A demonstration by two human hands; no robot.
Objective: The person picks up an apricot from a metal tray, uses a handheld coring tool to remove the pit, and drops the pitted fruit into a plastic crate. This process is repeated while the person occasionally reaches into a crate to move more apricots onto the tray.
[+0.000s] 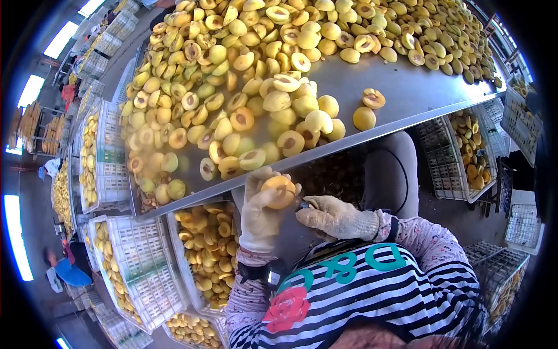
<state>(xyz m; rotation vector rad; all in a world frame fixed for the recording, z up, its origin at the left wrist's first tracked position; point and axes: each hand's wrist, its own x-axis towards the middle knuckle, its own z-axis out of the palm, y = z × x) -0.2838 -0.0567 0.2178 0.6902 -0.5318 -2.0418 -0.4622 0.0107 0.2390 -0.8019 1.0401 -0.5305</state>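
My left hand (257,222), in a pale work glove, is closed around a yellow peach half (279,192) just off the table's near edge. Close by on the right, my right hand (338,217), also gloved, has its fingers wrapped round a small tool (304,205). Only a short metallic tip of it shows at the fingertips; the rest is hidden in the glove. The tip is near the peach half, apparently apart from it. Beyond both hands, halved peaches (241,119) lie heaped on the metal table (401,96), several with brown centres facing up.
White plastic crates with peach halves stand on the left, one (145,267) near my left arm. Another crate (450,160) sits under the table's right side. The table's raised metal rim (349,139) runs diagonally before my hands. A person in blue (72,271) is far left.
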